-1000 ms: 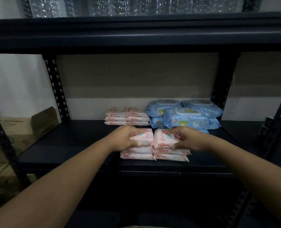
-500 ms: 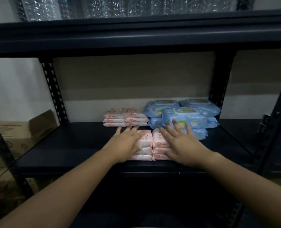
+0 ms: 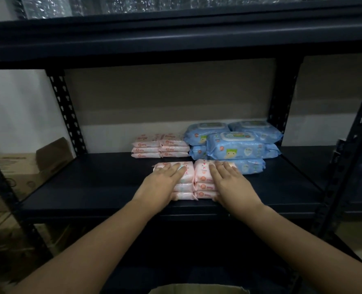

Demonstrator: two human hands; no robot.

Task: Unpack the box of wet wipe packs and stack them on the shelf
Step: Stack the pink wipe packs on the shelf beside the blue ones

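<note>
My left hand (image 3: 164, 183) and right hand (image 3: 228, 183) lie flat, fingers straight and released, pressing the tops of two side-by-side front stacks of pink wipe packs (image 3: 203, 177), soft glossy pillow-shaped pouches three high, on the dark smooth metal shelf (image 3: 91, 187). Behind them stands a second pair of pink stacks (image 3: 160, 146). To their right, touching, sit larger blue wipe packs (image 3: 235, 145) with rigid oval lids. A brown cardboard box (image 3: 27, 166) rests at far left
</note>
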